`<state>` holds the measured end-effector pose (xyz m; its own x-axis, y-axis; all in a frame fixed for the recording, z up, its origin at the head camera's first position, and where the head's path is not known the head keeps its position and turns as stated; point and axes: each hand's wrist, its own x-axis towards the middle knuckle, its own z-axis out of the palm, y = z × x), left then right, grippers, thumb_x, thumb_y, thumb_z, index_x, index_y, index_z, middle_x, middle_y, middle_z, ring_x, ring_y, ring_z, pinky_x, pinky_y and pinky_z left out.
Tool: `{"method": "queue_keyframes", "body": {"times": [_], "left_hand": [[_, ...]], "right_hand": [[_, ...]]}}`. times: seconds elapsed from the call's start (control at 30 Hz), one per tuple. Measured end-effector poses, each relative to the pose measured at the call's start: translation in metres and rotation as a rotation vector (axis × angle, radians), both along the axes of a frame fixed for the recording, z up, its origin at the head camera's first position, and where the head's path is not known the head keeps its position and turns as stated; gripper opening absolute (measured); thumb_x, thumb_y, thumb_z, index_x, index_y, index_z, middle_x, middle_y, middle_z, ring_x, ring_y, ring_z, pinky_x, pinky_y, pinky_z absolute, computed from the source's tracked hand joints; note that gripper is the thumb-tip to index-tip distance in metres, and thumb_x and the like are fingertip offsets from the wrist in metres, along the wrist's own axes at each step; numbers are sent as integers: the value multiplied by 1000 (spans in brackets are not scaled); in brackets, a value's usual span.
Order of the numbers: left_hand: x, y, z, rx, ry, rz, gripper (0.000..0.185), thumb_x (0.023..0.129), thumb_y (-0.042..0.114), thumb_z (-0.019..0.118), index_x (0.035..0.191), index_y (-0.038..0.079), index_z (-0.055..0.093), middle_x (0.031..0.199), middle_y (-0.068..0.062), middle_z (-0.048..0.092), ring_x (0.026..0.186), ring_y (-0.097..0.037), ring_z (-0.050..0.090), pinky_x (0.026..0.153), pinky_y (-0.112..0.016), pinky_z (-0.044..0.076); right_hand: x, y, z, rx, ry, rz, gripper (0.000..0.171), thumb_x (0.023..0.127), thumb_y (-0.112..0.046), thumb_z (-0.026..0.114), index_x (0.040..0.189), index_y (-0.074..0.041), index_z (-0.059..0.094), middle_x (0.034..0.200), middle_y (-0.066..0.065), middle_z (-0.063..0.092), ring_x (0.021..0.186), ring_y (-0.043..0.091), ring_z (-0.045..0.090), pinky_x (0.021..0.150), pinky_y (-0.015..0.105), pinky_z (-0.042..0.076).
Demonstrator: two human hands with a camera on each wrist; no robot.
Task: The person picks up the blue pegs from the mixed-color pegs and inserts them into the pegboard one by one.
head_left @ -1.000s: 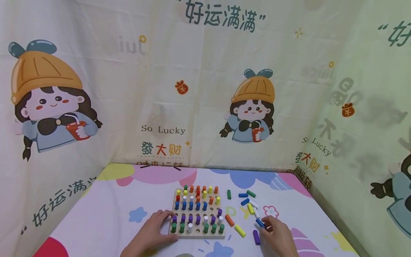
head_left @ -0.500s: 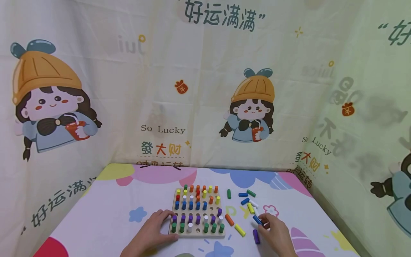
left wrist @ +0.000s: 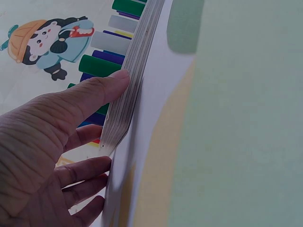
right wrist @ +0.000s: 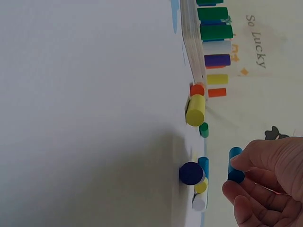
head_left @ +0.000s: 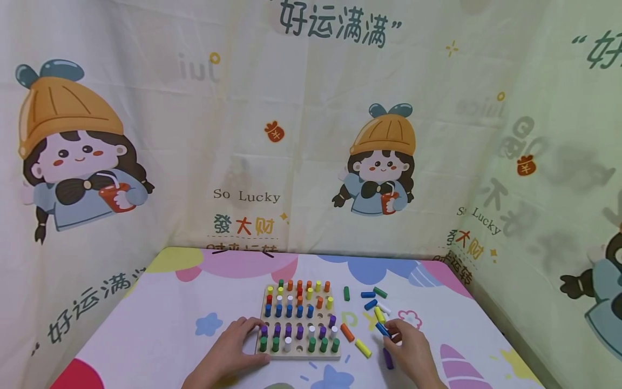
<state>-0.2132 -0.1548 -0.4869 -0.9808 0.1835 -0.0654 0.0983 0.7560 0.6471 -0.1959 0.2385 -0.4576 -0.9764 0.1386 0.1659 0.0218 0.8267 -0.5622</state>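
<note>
A wooden pegboard (head_left: 296, 356) with rows of upright coloured pegs lies on the table. My left hand (head_left: 232, 346) grips the board's near left corner, thumb on the front edge and a finger along the left side. In the left wrist view, the thumb of that hand (left wrist: 71, 123) presses the layered wooden edge (left wrist: 130, 90). To the right of the board, my right hand (head_left: 410, 348) pinches a blue peg (head_left: 383, 329) between thumb and fingers. The right wrist view shows this blue peg (right wrist: 236, 165) raised off the table.
Loose pegs lie right of the board: an orange one (head_left: 347, 333), a yellow one (head_left: 363, 348), a purple one (head_left: 387, 359) partly behind the right hand, and several farther back, including a green one (head_left: 346, 294). Printed cloth (head_left: 311, 162) hangs behind the table.
My right hand has moved left with the blue peg, lifting it away from where it was among the loose pegs. My left hand and the board have stayed put.
</note>
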Motion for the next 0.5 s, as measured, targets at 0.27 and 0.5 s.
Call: {"method": "queue_keyframes", "body": {"times": [0.27,0.5], "left_hand": [[0,1,0,-1,1,5,75,63,53,93,125,21,65,118,-5,61,108,-29,55,96,-68,50],[-1,1,-1,-2,-14,24,77,60,53,93,125,24,65,119,-3,61,108,-28,55,95,-67,51]], "right_hand": [[-1,-6,3,-11,8,4,21,82,-7,81,101,-4,72,87,1,69,76,14,63,67,31,55],[0,-11,5,-10,57,32,20,81,-7,81,99,-6,72,88,0,71,76,12,64,66,29,52]]}}
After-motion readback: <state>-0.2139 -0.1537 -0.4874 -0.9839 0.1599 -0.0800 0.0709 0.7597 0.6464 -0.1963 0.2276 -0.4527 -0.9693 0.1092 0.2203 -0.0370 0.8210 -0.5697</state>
